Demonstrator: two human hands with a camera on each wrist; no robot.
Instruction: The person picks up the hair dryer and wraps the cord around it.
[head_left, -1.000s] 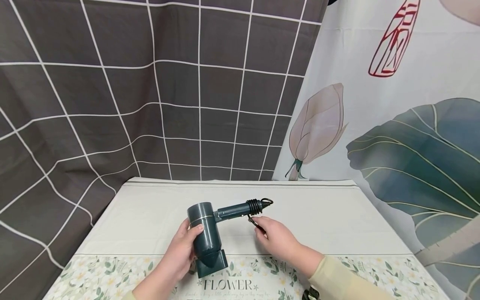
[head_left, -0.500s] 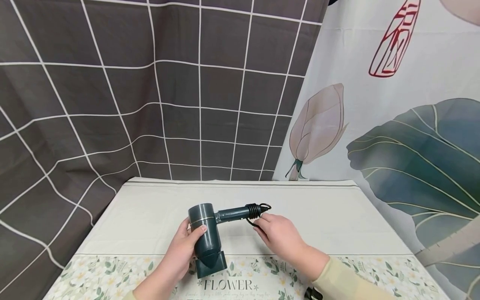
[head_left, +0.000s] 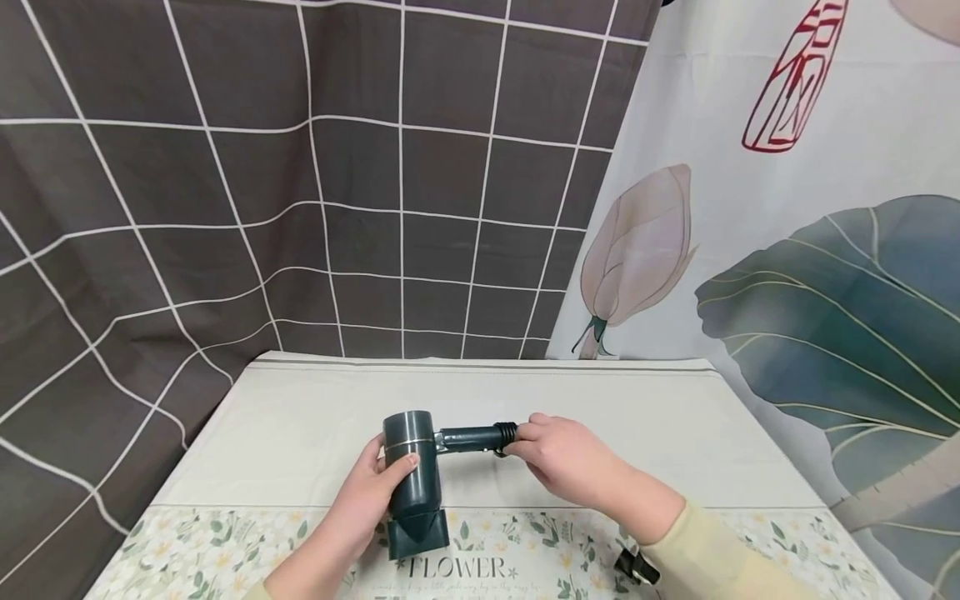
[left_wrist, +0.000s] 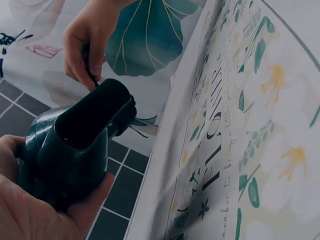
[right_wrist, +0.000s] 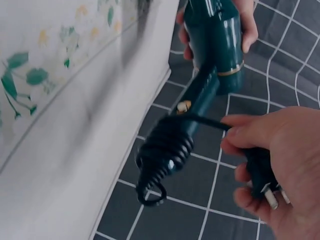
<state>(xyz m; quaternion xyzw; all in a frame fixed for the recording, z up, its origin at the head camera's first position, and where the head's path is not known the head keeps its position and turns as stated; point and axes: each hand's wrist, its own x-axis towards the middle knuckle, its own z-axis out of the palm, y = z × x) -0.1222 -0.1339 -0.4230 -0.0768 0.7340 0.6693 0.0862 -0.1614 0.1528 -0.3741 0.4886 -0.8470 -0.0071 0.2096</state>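
Note:
A dark teal hair dryer (head_left: 412, 479) is held above the table, its nozzle (head_left: 417, 536) pointing down toward the near edge and its handle (head_left: 468, 439) to the right. My left hand (head_left: 365, 493) grips the barrel, thumb along the front. Black cord (right_wrist: 165, 142) is wound in several turns round the handle's end, with a small loop at the tip. My right hand (head_left: 567, 460) pinches a free stretch of that cord and keeps the two-pin plug (right_wrist: 261, 172) in its curled fingers, as the right wrist view shows. From the head, this hand hides the plug and the handle tip.
A white tablecloth (head_left: 315, 396) with a floral band and the word FLOWER covers the table. Dark gridded cloth (head_left: 442, 183) hangs behind and to the left, and a white curtain (head_left: 720, 100) with lotus prints to the right. A small black device (head_left: 637, 567) sits at the right wrist.
My right hand has come up and over the handle's end, carrying the cord across it. The handle has swung slightly downward to nearly level, while the left hand keeps its grip.

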